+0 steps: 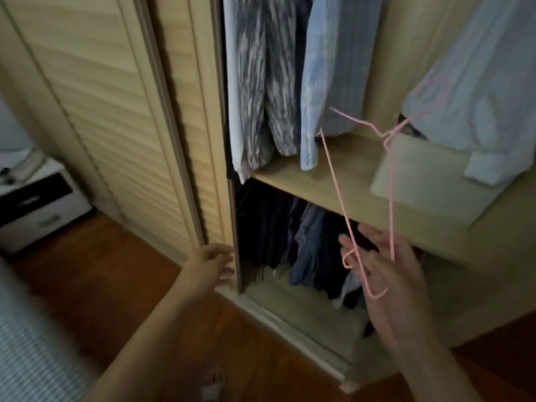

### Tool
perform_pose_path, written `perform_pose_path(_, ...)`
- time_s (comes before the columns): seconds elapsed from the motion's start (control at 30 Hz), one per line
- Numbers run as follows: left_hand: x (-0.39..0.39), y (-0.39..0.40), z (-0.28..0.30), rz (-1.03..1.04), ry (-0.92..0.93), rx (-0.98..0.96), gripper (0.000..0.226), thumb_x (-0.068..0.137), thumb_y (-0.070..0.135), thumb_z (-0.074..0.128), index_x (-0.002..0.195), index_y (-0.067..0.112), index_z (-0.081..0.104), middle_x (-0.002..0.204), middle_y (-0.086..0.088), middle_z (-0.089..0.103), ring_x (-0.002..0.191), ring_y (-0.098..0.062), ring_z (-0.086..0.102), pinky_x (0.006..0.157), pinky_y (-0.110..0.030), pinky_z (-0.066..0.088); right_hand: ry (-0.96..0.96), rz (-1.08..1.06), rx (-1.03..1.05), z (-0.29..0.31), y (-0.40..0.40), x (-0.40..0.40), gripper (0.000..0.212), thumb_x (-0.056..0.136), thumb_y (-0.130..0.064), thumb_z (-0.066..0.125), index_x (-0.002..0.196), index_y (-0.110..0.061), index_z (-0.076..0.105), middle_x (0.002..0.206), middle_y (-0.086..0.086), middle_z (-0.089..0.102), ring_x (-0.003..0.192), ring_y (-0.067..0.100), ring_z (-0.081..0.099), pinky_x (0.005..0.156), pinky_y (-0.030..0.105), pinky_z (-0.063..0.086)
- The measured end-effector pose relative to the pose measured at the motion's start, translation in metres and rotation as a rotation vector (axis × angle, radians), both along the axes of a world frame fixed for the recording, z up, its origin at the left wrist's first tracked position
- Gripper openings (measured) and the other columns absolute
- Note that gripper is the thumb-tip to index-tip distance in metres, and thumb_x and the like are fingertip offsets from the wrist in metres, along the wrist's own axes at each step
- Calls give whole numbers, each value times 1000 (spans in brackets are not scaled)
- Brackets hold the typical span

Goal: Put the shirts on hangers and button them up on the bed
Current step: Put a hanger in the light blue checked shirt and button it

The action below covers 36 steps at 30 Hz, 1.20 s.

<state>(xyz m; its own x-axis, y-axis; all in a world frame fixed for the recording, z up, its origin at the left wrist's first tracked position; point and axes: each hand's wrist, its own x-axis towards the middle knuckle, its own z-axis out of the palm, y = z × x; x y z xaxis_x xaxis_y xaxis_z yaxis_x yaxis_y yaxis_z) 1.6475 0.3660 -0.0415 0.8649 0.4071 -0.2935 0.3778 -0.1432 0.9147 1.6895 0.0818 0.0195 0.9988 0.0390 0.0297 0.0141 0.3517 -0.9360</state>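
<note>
My right hand holds one thin pink wire hanger, its fingers loosely curled round the lower corner while the hook points up toward the pale blue shirt draped at upper right. My left hand rests with relaxed fingers on the edge of the slatted beige wardrobe door. On the upper rail I count about four hanging garments, though blur makes that uncertain: one white, two grey-patterned, one light blue checked shirt. Dark clothes hang below the wooden shelf.

Thin pink wire hanger, tilted, before hanging shirts.
</note>
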Motion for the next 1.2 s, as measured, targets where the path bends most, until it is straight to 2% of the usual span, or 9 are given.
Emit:
perform_pose_path(0.13,-125,-47,-66,161,268,-226,18,104,13,56,118,8,65,90,-9,65,71,-20,65,61,-31,50,142,82,-183,-71,-39,-76,23,102,-13,53,123,-10,61,94,15,76,107,29,72,96,47,51)
perform_pose_path(0.23,-210,-56,-77,241,407,-261,15,104,11,54,113,9,65,92,-11,66,70,-18,66,56,-26,54,297,254,-227,-107,-29,-111,34,88,-37,63,115,-16,65,95,22,75,96,35,73,91,47,51)
perform_pose_path(0.37,-298,-42,-69,484,423,-242,15,104,10,51,109,8,66,86,-4,66,71,-17,62,61,-26,48,518,565,-238,-140,20,-142,28,105,-17,51,121,5,60,115,25,67,99,45,71,88,55,57)
perform_pose_path(0.6,-430,-43,-79,865,461,-271,21,104,8,50,120,7,63,93,-9,62,77,-21,63,64,-31,49,634,1051,-395,-174,120,-245,25,108,-20,42,119,-7,60,104,17,75,88,34,75,67,36,62)
perform_pose_path(0.73,-532,-36,-94,1047,441,-435,19,103,4,50,118,9,62,85,-7,58,70,-20,56,55,-28,42,878,1138,-433,-208,183,-318,24,108,-17,42,120,-3,58,99,24,74,80,36,72,78,48,57)
perform_pose_path(0.9,-658,17,-114,1255,421,-500,19,104,3,46,98,13,61,74,-4,52,61,-18,52,56,-25,36,945,1121,-407,-239,289,-393,21,108,-22,44,117,-7,56,106,24,67,70,31,73,57,37,62)
perform_pose_path(1.07,-725,115,-133,1170,405,-402,13,102,4,52,103,10,63,75,-5,57,62,-18,57,50,-24,41,890,974,-404,-259,407,-424,29,107,-31,47,127,-12,56,127,22,65,99,32,70,75,41,62)
perform_pose_path(1.13,-738,149,-135,1124,402,-360,13,101,7,53,106,12,65,81,-5,62,71,-19,61,59,-28,46,822,973,-642,-270,440,-426,47,106,-40,48,145,-14,46,130,16,62,116,33,63,95,45,54)
perform_pose_path(1.2,-745,174,-132,1070,420,-334,13,101,10,53,102,15,65,87,-4,64,79,-20,61,65,-29,48,659,920,-1123,-276,450,-430,62,101,-45,55,150,-11,42,139,16,55,123,37,56,105,47,48)
